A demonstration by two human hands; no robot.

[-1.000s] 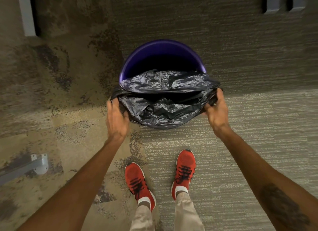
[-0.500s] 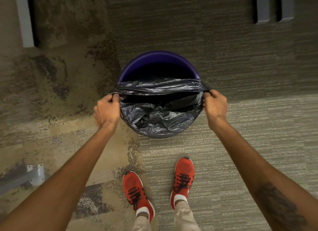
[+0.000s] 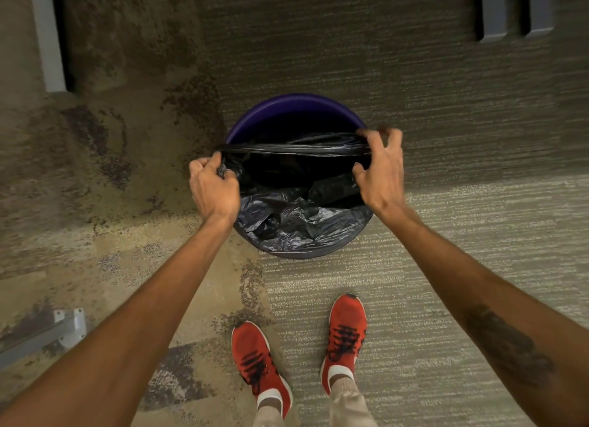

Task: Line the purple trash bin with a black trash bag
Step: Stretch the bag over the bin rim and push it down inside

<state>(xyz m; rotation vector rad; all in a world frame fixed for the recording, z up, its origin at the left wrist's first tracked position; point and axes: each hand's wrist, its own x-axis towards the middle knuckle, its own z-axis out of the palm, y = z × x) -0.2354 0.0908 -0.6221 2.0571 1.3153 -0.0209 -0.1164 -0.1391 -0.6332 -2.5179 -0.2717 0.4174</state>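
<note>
A patterned carpet [image 3: 446, 235] in mottled brown and grey stripes covers the floor, with grey furniture legs [image 3: 47, 38] at the far left. The purple trash bin [image 3: 296, 108] stands on it just beyond a pair of red shoes [image 3: 345, 337]. A black trash bag [image 3: 302, 219] already sits in the bin: its crumpled film is draped over the near rim and hangs down inside, where the hollow looks dark and holds nothing else that can be seen. The far edge of the bag's mouth is drawn into a taut band across the middle of the opening, so the far half of the purple rim is bare. The left hand [image 3: 213, 187] is closed in a fist around bunched film at the bin's left rim. The right hand [image 3: 379, 175] pinches the band at the right rim between thumb and forefinger, its other fingers spread loose. The lining looks about half done; what seems left is to carry that far edge over the far rim and settle the film evenly all round.
</note>
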